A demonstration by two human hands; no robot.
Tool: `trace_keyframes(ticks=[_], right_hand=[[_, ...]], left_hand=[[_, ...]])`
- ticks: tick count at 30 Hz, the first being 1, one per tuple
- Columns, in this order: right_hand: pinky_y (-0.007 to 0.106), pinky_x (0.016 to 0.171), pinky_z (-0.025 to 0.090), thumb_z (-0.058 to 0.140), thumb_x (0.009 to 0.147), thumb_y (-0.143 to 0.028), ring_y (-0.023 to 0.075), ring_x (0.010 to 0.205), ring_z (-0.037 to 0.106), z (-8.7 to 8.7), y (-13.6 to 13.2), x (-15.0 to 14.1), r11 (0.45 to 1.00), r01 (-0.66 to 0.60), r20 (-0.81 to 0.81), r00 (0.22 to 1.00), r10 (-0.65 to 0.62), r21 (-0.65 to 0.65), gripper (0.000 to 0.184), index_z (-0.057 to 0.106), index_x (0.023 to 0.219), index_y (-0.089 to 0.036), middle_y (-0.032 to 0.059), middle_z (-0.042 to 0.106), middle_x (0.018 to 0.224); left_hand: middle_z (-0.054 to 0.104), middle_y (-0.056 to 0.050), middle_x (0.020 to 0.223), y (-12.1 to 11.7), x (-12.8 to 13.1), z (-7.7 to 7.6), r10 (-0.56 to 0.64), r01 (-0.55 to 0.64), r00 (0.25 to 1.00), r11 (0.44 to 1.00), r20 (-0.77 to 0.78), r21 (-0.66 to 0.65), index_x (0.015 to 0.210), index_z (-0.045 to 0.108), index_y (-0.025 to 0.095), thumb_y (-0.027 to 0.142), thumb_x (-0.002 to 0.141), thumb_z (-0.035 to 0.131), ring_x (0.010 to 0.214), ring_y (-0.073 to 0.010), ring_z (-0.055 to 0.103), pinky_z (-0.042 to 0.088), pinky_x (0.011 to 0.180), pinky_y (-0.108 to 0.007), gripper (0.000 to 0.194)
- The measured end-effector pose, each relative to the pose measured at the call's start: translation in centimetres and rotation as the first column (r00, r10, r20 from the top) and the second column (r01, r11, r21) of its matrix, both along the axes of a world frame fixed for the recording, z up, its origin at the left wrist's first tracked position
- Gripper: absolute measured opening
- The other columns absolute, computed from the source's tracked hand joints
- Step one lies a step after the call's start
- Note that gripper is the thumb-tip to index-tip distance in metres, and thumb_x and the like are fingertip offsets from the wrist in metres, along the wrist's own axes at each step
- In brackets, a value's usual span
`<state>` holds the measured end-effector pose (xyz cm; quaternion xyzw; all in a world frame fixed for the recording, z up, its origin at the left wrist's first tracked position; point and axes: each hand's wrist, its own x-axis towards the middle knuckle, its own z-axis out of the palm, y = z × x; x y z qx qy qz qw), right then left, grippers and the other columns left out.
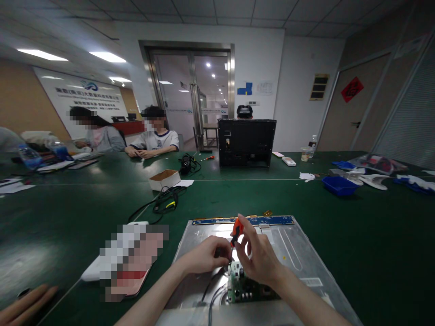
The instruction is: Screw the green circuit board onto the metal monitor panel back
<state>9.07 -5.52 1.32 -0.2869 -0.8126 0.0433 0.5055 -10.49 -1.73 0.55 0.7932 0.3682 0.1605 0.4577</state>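
A flat metal display panel (pixel 288 253) lies before me, with a long blue circuit strip (pixel 282 220) along its far edge. On its near part sits a green circuit board (pixel 238 290), partly covered by my right hand (pixel 260 258). That hand grips an orange-and-black screwdriver (pixel 237 230), held upright with its tip down at the board's far left corner. My left hand (pixel 217 253) is pinched beside the screwdriver's shaft; what its fingertips hold is hidden. Dark cables (pixel 211 296) run across the panel left of the board.
Left of the panel lie blurred phone-like items (pixel 136 271), and another person's hand (pixel 30 303) rests nearby. Farther off are black cables (pixel 168 199), an open white box (pixel 165 180), a black monitor back (pixel 247 142) and a blue tray (pixel 340 185). People sit across the table.
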Motion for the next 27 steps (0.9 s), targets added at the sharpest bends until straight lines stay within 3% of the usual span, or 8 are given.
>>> trace_keyframes(ticks=[18, 27], right_hand=[[0.025, 0.042, 0.04, 0.044, 0.098, -0.026, 0.0155, 0.045, 0.058, -0.22, 0.22, -0.09, 0.999, 0.034, -0.01, 0.999, -0.034, -0.002, 0.062, 0.017, 0.154, -0.019, -0.0002, 0.066, 0.066], [0.027, 0.045, 0.045, 0.043, 0.096, -0.022, 0.0158, 0.051, 0.06, -0.56, 0.31, -0.03, 0.999, 0.032, -0.005, 0.999, -0.032, -0.023, 0.065, 0.015, 0.155, -0.019, 0.0045, 0.07, 0.079]], left_hand=[[0.059, 0.001, 0.075, 0.32, -0.19, -0.73, -0.027, 0.027, 0.999, 0.999, 0.025, -0.018, 0.082, 0.064, 0.016, 0.017, 0.07, 0.06, 0.071, -0.0158, 0.055, 0.043, 0.066, -0.025, 0.013], [0.058, 0.001, 0.074, -0.11, -0.07, -0.18, -0.009, 0.009, 1.0, 1.0, 0.012, -0.002, 0.079, 0.062, 0.017, 0.018, 0.069, 0.061, 0.069, -0.0151, 0.053, 0.042, 0.065, -0.024, 0.01]])
